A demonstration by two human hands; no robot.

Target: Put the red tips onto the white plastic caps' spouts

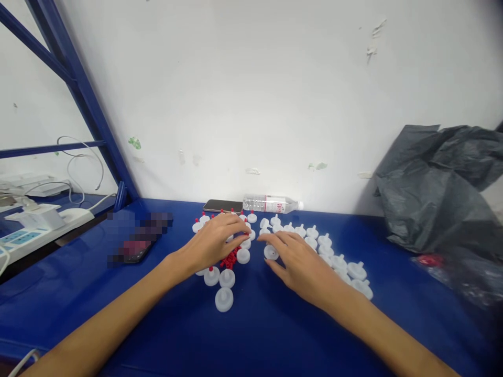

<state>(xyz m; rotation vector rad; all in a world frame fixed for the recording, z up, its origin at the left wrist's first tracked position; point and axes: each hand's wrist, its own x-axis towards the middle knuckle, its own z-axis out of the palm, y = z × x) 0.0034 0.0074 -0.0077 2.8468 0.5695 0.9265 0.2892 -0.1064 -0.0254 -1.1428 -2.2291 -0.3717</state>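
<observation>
My left hand (218,236) reaches over a cluster of round white plastic caps with spouts, several of them topped with small red tips. Its thumb and forefinger come together at a small red tip (246,234), above a white cap (245,244). Partly beneath that hand lies a pile of loose red tips (231,258). My right hand (293,256) is curved with fingers and thumb apart around a white cap (271,252), which seems to rest on the table. More white caps without red (357,270) spread behind and right of it. A bare white cap (223,299) sits nearest me.
Against the wall, a dark phone (223,206) and a plastic bottle (271,203) lie on the blue table (188,330). A grey plastic bag (440,183) stands right. Left are a partly blurred dark device (137,254), a power strip (43,230) and a blue metal frame (84,104).
</observation>
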